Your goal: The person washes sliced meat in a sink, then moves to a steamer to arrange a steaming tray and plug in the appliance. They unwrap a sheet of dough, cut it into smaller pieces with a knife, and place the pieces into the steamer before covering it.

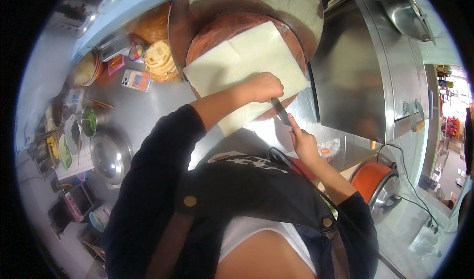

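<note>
A large pale sheet (259, 56), its material unclear, lies over a round wooden chopping block (218, 30) and overhangs its near side. On the sheet, close to its near right edge, rests my left hand (264, 86) with curled fingers; their tips and anything under them are hidden. My right hand (305, 143) grips a knife (280, 110), index finger stretched along it. The blade points up and left at the sheet's edge, its tip just below my left fist.
Left on the steel counter (137, 104) are a stack of flatbreads (159, 58), a phone (136, 80), a lidded pot (109, 155) and a bowl of chopped greens (89, 120). A steel cabinet (348, 67) stands close on the right, with an orange pot (372, 180) below it.
</note>
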The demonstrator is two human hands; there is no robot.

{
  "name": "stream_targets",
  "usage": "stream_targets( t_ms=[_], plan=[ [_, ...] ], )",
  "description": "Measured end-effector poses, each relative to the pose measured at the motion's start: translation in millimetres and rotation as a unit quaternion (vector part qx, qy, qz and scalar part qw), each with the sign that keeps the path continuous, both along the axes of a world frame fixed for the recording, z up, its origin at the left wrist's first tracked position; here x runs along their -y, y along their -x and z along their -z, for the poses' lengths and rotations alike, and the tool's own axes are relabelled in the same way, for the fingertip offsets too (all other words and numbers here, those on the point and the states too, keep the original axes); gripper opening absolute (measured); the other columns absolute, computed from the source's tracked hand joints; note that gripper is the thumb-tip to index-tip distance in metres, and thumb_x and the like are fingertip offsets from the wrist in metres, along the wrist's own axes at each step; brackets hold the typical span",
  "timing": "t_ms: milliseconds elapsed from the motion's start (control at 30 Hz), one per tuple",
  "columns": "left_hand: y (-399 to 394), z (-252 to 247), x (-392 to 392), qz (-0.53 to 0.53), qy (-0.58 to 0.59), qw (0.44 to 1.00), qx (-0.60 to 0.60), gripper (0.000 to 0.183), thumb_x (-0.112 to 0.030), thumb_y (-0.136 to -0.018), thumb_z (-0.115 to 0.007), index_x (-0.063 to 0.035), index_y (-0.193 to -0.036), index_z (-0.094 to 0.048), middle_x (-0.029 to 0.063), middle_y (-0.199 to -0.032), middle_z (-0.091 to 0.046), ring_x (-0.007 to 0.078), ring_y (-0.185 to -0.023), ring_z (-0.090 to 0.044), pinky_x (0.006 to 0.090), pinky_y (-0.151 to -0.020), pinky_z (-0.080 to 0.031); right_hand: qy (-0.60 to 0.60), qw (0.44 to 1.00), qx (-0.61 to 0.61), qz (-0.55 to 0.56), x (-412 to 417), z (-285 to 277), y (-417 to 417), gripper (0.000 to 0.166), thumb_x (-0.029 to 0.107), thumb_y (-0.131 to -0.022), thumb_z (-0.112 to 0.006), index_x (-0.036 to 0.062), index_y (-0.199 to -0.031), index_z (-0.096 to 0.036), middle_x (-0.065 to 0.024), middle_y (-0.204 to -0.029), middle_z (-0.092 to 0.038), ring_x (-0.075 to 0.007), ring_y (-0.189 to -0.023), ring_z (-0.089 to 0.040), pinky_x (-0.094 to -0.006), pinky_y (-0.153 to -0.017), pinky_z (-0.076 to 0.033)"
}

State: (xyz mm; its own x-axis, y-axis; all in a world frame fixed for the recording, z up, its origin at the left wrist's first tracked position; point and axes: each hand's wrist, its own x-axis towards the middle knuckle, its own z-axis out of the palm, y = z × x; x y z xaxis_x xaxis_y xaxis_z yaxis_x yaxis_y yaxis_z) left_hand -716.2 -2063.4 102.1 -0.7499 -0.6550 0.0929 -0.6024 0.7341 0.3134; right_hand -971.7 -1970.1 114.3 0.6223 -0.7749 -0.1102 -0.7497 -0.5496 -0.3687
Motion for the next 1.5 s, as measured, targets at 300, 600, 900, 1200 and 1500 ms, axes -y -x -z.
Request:
stream_targets(
  t_ms=[300,600,900,1200,1500],
  plan=[
    [-17.6,-73.6,-63.1,-0.174,0.129,0.97,-0.107,0.066,-0.016,-0.063,-0.074,-0.0126,-0.124,-0.049,0.0093,-0.126,-0.048,0.0258,-0.128,-0.034,0.0475,-0.107,-0.02,-0.083,0.982,0.123,0.117,-15.7,-18.8,4.3,0.054,0.015,-0.087,-0.055,0.0167,-0.137,-0.034,-0.0203,-0.074,-0.061,-0.0366,-0.065,-0.061,-0.04,-0.059,-0.048],
    [-70.9,102.8,-207.6,-0.462,-0.516,0.173,-0.7,0.045,-0.022,-0.083,-0.063,-0.0012,-0.119,-0.046,0.0149,-0.114,-0.054,0.0261,-0.106,-0.053,0.0331,-0.09,-0.044,0.123,0.964,0.171,0.161,-41.9,-24.6,11.8,0.044,0.013,-0.086,-0.051,0.0156,-0.13,-0.048,-0.0117,-0.079,-0.057,-0.0275,-0.064,-0.056,-0.0356,-0.059,-0.045],
    [-55.3,13.8,-170.8,-0.462,-0.507,0.203,-0.699,0.05,-0.026,-0.083,-0.064,0.0018,-0.12,-0.044,0.0136,-0.116,-0.054,0.0253,-0.107,-0.055,0.0379,-0.094,-0.045,0.165,0.976,0.063,0.128,-51.9,-20.4,47.3,0.047,0.015,-0.082,-0.059,0.0249,-0.127,-0.052,-0.0071,-0.072,-0.052,-0.0246,-0.063,-0.053,-0.0357,-0.056,-0.044],
    [-58.6,23.1,-130.2,-0.425,-0.469,0.302,-0.713,0.039,-0.009,-0.082,-0.064,-0.0006,-0.116,-0.049,0.0114,-0.115,-0.057,0.0231,-0.106,-0.057,0.0315,-0.089,-0.05,0.063,0.993,0.021,-0.095,-92.0,-16.0,106.6,0.045,0.015,-0.075,-0.064,0.0249,-0.119,-0.06,-0.0079,-0.07,-0.046,-0.0242,-0.062,-0.051,-0.0358,-0.055,-0.042],
    [-91.0,-18.8,-88.5,-0.441,-0.495,0.26,-0.702,0.036,-0.002,-0.083,-0.061,0.0048,-0.114,-0.046,0.0182,-0.113,-0.053,0.0298,-0.102,-0.058,0.0405,-0.083,-0.055,0.135,0.981,0.089,-0.109,-62.8,-8.7,-34.5,0.045,0.017,-0.075,-0.064,0.0253,-0.119,-0.059,-0.0076,-0.071,-0.05,-0.0232,-0.062,-0.053,-0.0343,-0.055,-0.046]
  ],
)
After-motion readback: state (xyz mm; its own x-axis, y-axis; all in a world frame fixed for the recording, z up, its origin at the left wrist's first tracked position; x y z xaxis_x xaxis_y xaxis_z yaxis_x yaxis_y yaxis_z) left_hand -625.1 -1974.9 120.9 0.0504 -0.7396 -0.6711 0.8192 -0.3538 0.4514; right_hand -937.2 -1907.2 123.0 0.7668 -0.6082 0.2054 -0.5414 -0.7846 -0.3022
